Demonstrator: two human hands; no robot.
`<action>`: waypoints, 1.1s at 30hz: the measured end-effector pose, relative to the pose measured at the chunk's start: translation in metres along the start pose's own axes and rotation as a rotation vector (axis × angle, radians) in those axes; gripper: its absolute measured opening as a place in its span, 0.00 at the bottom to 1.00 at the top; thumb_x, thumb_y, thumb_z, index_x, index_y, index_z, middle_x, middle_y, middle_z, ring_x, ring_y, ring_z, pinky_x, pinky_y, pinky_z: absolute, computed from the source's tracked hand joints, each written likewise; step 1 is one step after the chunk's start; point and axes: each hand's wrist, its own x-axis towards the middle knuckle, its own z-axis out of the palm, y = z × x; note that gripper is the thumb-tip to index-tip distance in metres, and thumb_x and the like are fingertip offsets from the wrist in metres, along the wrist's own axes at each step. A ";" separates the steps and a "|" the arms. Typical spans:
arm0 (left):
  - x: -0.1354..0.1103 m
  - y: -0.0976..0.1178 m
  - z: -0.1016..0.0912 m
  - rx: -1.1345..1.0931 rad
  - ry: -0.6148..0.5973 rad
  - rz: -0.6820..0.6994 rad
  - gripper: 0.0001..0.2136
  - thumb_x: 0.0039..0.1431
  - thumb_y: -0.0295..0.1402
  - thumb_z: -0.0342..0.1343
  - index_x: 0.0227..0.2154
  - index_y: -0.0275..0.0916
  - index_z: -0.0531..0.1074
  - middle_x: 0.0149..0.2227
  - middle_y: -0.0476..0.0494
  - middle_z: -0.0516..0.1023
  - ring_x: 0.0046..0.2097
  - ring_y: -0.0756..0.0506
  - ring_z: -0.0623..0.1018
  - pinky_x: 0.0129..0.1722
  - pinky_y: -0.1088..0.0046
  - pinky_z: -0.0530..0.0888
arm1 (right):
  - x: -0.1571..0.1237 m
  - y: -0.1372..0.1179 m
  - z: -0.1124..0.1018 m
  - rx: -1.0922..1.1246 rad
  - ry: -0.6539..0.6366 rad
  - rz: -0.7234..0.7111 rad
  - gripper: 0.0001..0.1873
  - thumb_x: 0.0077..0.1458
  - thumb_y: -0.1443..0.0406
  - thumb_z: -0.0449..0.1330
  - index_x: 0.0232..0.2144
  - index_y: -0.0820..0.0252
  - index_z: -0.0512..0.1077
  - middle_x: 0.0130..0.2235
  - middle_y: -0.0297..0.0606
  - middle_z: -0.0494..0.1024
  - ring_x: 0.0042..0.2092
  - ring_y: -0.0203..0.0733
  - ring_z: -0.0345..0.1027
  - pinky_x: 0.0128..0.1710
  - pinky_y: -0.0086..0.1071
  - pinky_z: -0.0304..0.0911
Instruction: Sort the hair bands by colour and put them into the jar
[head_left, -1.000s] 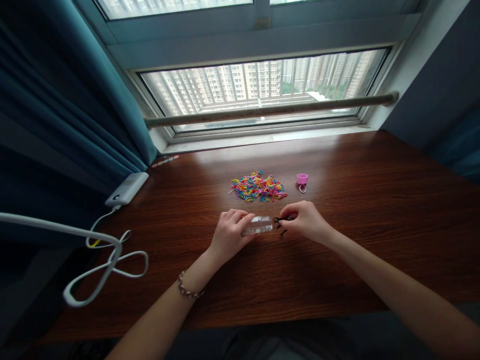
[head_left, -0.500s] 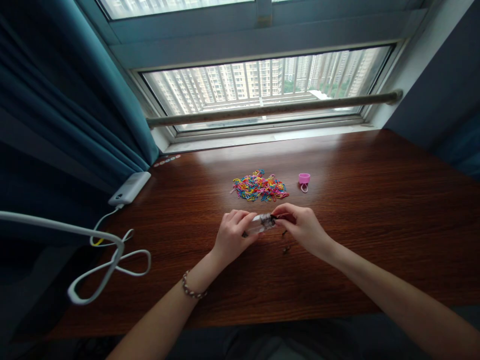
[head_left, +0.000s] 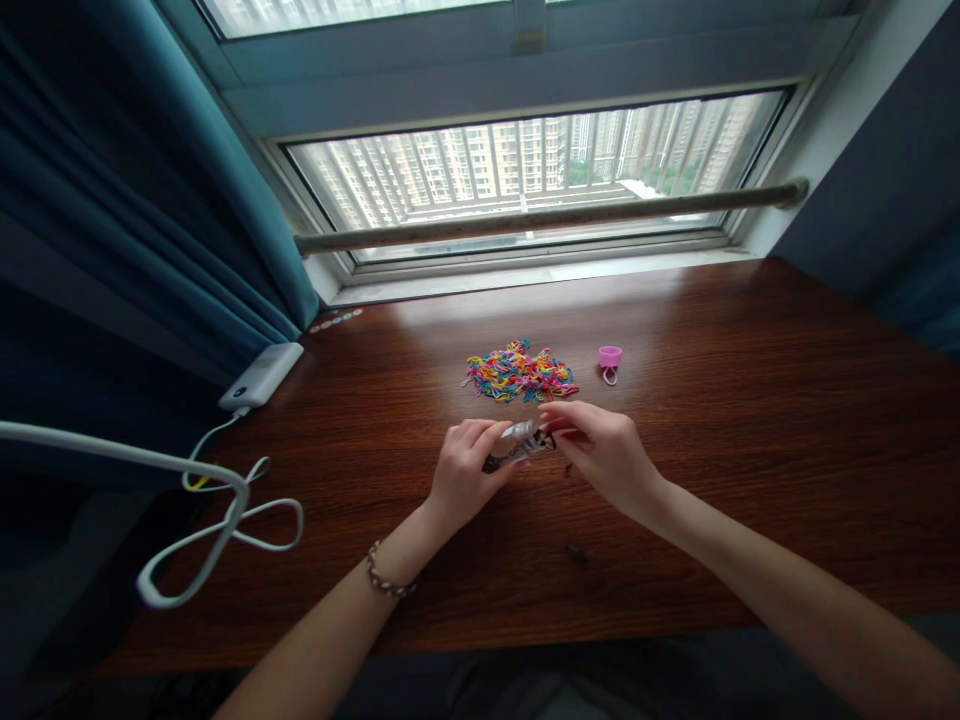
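Wooden desk (head_left: 750, 400) below window (head_left: 525, 160): left hand (head_left: 461, 470), grip closed on clear bottle (head_left: 517, 443); right hand (head_left: 600, 450), grip pinching black band (head_left: 547, 440).

Two forearms show in the lower half of the frame, one at lower left and one at lower right, and each is bare along all of its visible length. The left hand (head_left: 461, 475), just left of centre, has a thin bracelet (head_left: 386, 580) at its wrist, a single strand of small beads, dark brown and pale by turns. The right hand (head_left: 604, 455), at centre, is bare, as is its wrist. Along the bottom edge lies dark grey clothing (head_left: 487, 690) in soft folds.
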 end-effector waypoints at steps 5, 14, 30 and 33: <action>-0.001 0.002 0.000 -0.028 0.015 0.007 0.18 0.50 0.40 0.56 0.43 0.38 0.66 0.40 0.41 0.73 0.42 0.43 0.70 0.41 0.66 0.66 | 0.000 -0.004 -0.004 -0.111 0.034 -0.112 0.09 0.54 0.71 0.52 0.38 0.59 0.67 0.35 0.39 0.73 0.36 0.37 0.69 0.36 0.28 0.66; -0.002 0.004 -0.002 -0.130 0.039 -0.027 0.18 0.48 0.40 0.58 0.42 0.38 0.67 0.39 0.41 0.74 0.42 0.43 0.71 0.43 0.65 0.66 | 0.003 -0.012 -0.010 -0.200 0.103 -0.038 0.07 0.56 0.67 0.52 0.32 0.58 0.70 0.32 0.38 0.74 0.36 0.39 0.67 0.38 0.31 0.63; 0.009 0.059 -0.005 -0.669 -0.100 -0.233 0.25 0.48 0.40 0.59 0.48 0.41 0.61 0.51 0.39 0.66 0.53 0.42 0.65 0.51 0.64 0.64 | -0.023 0.003 -0.016 0.020 0.028 0.088 0.30 0.44 0.66 0.64 0.50 0.58 0.60 0.45 0.42 0.73 0.45 0.43 0.68 0.46 0.36 0.64; 0.004 0.067 -0.005 -0.524 -0.475 0.041 0.13 0.49 0.38 0.58 0.38 0.41 0.69 0.40 0.44 0.71 0.43 0.45 0.70 0.43 0.69 0.67 | -0.026 0.015 -0.037 0.025 0.135 0.173 0.31 0.42 0.63 0.65 0.49 0.59 0.61 0.43 0.42 0.73 0.43 0.44 0.70 0.45 0.37 0.65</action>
